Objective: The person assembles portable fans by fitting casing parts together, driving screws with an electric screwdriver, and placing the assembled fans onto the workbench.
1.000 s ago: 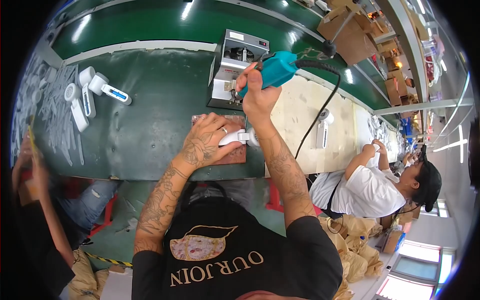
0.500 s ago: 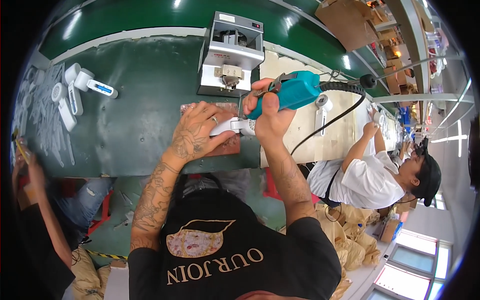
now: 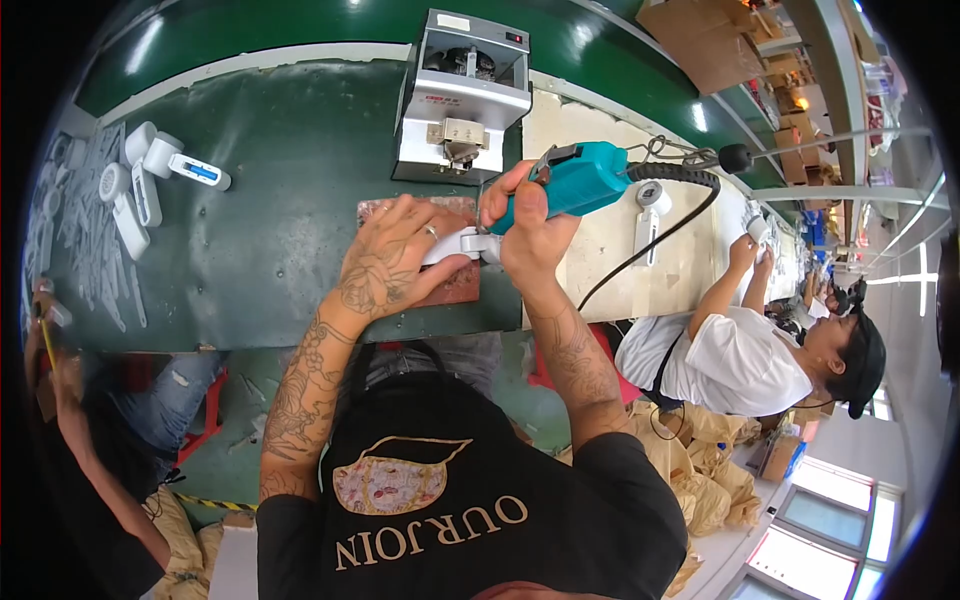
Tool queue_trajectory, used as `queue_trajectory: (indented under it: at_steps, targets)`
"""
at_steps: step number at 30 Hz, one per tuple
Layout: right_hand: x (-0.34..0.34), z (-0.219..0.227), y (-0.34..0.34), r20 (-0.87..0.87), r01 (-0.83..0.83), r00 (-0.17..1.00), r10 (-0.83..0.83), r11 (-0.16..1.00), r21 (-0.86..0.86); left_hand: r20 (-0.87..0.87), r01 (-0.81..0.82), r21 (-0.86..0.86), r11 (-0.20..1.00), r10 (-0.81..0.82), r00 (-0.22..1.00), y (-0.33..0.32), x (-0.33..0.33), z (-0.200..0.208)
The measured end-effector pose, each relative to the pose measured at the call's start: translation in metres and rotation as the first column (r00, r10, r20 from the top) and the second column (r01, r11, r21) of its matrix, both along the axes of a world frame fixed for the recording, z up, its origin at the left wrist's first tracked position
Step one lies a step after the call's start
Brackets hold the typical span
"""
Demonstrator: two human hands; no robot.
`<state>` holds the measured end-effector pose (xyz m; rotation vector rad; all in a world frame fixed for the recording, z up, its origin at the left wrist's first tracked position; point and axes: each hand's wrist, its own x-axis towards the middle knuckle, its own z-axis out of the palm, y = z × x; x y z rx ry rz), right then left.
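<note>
My L hand [image 3: 395, 255] was laid palm down, w/ thumb and fingers pinching a white hinged plastic unit [image 3: 452, 248] betw. them; this unit lay on the reddish-brown pad [image 3: 462, 290], near the front edge of the green bench mat [image 3: 270, 240]. My R hand [image 3: 535, 225] was closed around a teal electric screwdriver [image 3: 585, 182], the fingers wrapped on its body, and it stood just beside the hinge of the unit. The bit was hidden, so I cannot tell if it touched the unit. From the rear end of the screwdriver a black cable [image 3: 690, 176] curved down toward the bench. Behind my hands there was a grey metal screw feeder [image 3: 420, 150], and to the R, on a cream sheet [image 3: 590, 265], lay another white unit [image 3: 648, 232]. On the L side were three similar units [image 3: 131, 228] next to a heap of grey strips [image 3: 95, 275], and on the far R was a co-worker in white shirt [image 3: 740, 360], w/ both hands raised
</note>
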<state>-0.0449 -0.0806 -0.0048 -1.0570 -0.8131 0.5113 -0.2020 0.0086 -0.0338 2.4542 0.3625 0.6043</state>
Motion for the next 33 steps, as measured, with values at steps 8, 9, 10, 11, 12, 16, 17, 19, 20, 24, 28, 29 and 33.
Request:
queue_trajectory:
  at_steps: [8, 9, 10, 11, 12, 16, 17, 19, 20, 24, 28, 29, 33]
  targets:
    - [0.0, -0.005, 0.002, 0.036, 0.001, 0.999, -0.001, 1.0, 0.011, -0.03, 0.008, 0.105, 0.994, -0.005, 1.0, 0.0, 0.0, 0.001]
    - [-0.002, -0.003, 0.003, 0.022, 0.009, 1.0, -0.009, 1.0, -0.014, -0.023, 0.005, 0.103, 0.995, -0.002, 1.0, 0.0, -0.001, 0.001]
    - [-0.004, -0.001, 0.003, 0.009, 0.017, 1.0, -0.016, 0.999, -0.038, -0.016, 0.0, 0.101, 0.995, 0.001, 1.0, -0.001, -0.002, 0.001]
    - [-0.005, 0.002, 0.003, 0.012, 0.015, 1.0, -0.015, 0.999, -0.036, -0.012, -0.002, 0.103, 0.995, 0.003, 1.0, -0.002, -0.003, -0.001]
    - [-0.003, 0.006, 0.003, 0.014, 0.012, 1.0, -0.011, 0.996, -0.084, -0.014, -0.006, 0.081, 0.997, 0.007, 1.0, -0.002, -0.003, -0.004]
    - [0.003, 0.02, 0.018, 0.04, 0.017, 0.999, -0.018, 1.0, 0.016, 0.035, -0.041, 0.06, 0.997, 0.039, 0.999, -0.004, -0.004, -0.002]
    - [0.005, 0.024, 0.028, 0.054, 0.029, 0.998, -0.035, 0.995, 0.098, 0.036, -0.044, 0.065, 0.997, 0.042, 0.998, -0.004, -0.004, -0.003]
    - [0.007, 0.026, 0.05, 0.077, 0.043, 0.995, -0.056, 0.986, 0.162, 0.047, -0.025, 0.033, 0.999, 0.023, 0.999, -0.002, -0.003, -0.005]
    - [0.008, 0.023, 0.059, 0.099, 0.054, 0.993, -0.071, 0.986, 0.161, 0.046, -0.027, 0.038, 0.999, 0.025, 0.999, -0.003, -0.005, -0.008]
    - [0.014, 0.012, 0.074, 0.147, 0.014, 0.988, -0.042, 0.983, 0.186, 0.033, -0.026, 0.043, 0.999, 0.025, 0.999, -0.001, -0.004, -0.007]
    - [0.016, 0.012, 0.07, 0.147, -0.01, 0.989, -0.007, 0.993, 0.119, 0.0, -0.01, 0.015, 1.0, 0.01, 1.0, -0.002, -0.003, -0.002]
    - [0.014, 0.014, 0.068, 0.152, -0.009, 0.988, -0.004, 0.996, 0.084, 0.0, -0.004, 0.014, 1.0, 0.004, 1.0, -0.003, -0.003, -0.003]
    - [0.0, 0.02, 0.053, 0.076, -0.001, 0.997, -0.002, 0.999, 0.034, 0.056, -0.049, 0.089, 0.995, 0.044, 0.997, -0.001, -0.004, -0.021]
